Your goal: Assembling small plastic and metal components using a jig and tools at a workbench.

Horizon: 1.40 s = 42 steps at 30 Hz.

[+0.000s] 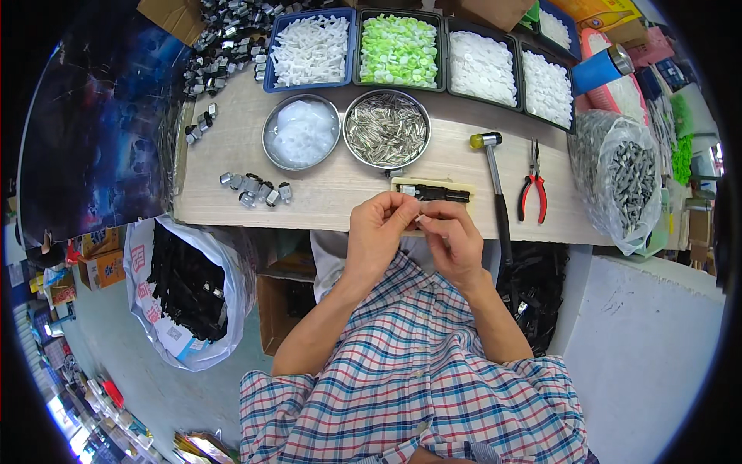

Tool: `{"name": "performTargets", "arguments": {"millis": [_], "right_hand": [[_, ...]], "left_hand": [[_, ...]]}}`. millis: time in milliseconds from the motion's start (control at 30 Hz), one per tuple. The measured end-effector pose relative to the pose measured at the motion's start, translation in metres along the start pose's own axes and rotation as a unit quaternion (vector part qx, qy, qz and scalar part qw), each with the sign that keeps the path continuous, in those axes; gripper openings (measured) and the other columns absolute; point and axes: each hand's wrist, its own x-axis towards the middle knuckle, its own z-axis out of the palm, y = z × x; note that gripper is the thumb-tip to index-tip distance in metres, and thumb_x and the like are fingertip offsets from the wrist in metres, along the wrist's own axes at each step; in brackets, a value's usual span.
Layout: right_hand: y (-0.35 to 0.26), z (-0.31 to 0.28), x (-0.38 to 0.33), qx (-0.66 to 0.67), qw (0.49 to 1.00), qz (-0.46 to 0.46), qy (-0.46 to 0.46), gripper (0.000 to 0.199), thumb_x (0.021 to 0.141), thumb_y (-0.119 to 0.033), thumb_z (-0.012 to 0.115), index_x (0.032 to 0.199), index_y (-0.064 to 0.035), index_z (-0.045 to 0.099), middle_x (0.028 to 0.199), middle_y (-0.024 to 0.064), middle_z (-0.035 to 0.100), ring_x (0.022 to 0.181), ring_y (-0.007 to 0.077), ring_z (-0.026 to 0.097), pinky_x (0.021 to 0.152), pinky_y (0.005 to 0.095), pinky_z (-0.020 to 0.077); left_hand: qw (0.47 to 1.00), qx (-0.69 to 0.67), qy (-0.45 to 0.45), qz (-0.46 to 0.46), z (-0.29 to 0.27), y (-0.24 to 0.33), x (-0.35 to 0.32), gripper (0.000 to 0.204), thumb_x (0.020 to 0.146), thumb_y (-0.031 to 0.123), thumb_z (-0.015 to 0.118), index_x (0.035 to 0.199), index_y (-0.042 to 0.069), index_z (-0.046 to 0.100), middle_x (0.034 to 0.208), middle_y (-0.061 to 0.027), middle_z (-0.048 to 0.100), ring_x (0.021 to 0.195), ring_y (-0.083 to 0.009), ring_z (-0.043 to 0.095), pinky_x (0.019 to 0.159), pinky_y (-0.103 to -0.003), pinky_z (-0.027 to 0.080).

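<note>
My left hand point(379, 232) and my right hand point(452, 236) meet at the near edge of the wooden workbench point(325, 193). Both pinch one small pale part point(421, 220) between their fingertips; its shape is mostly hidden. Just beyond them lies a small wooden jig point(464, 185) carrying a black part point(437, 192). Past the jig stand a round metal bowl of thin metal pins point(386, 129) and a round bowl of clear white pieces point(301, 131).
A hammer point(495, 182) and red-handled pliers point(532, 185) lie right of the jig. Trays of white pieces point(311, 49) and green pieces point(399, 49) line the back. Several small metal parts point(255, 188) sit left; a bag of grey parts point(626, 178) stands right. A sack of black parts point(185, 282) sits below.
</note>
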Motion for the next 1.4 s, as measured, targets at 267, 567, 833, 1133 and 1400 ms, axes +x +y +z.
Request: {"name": "performTargets", "arguments": {"millis": [267,567,833,1133,1400], "right_hand": [[-0.009,-0.004,0.003,0.035,0.994,0.101,-0.038,0.024,0.081,0.009,0.071,0.102,-0.0009,0.064,0.103,0.0154,0.065,0.089,0.0312,0.068,0.073,0.0363,0.057],[0.007,-0.008,0.014,-0.128,0.99,-0.059,-0.021,0.027,0.07,0.006,0.074,0.094,-0.0017,0.063,0.092,0.0118,0.066,0.075,0.0302,0.063,0.065,0.0393,0.051],[0.033,-0.01,0.025,-0.212,0.974,-0.049,-0.056,0.025,0.072,0.004,0.074,0.094,-0.0024,0.063,0.091,0.0104,0.065,0.079,0.0294,0.062,0.069,0.0377,0.05],[0.047,-0.009,0.027,-0.174,0.979,-0.021,-0.104,0.025,0.076,0.007,0.071,0.097,0.0005,0.061,0.096,0.0138,0.062,0.088,0.0328,0.063,0.075,0.0407,0.053],[0.048,-0.01,0.029,-0.159,0.978,-0.003,-0.136,0.022,0.079,0.003,0.07,0.098,-0.0003,0.061,0.098,0.014,0.062,0.09,0.033,0.061,0.079,0.0405,0.052]], "left_hand": [[0.998,0.068,-0.01,0.01,-0.003,-0.002,-0.001,0.015,0.102,0.013,0.064,0.101,-0.002,0.067,0.087,-0.0025,0.069,0.078,-0.0068,0.066,0.068,-0.021,0.057],[0.977,0.201,-0.037,0.054,-0.004,0.001,-0.006,0.018,0.104,0.013,0.06,0.097,-0.003,0.067,0.081,-0.0029,0.069,0.071,-0.007,0.065,0.066,-0.022,0.056],[0.859,0.381,0.076,0.334,-0.014,-0.017,0.001,0.01,0.094,0.006,0.071,0.091,0.0,0.065,0.08,-0.0119,0.068,0.064,-0.0215,0.065,0.055,-0.033,0.049],[0.739,0.445,-0.013,0.506,-0.019,-0.028,0.024,0.019,0.082,0.012,0.079,0.09,0.003,0.065,0.097,-0.0096,0.073,0.098,-0.0309,0.069,0.082,-0.041,0.053],[0.711,0.487,-0.062,0.503,-0.022,-0.024,0.031,0.02,0.081,0.015,0.077,0.09,0.003,0.065,0.102,-0.0096,0.074,0.106,-0.0323,0.067,0.087,-0.044,0.051]]}}
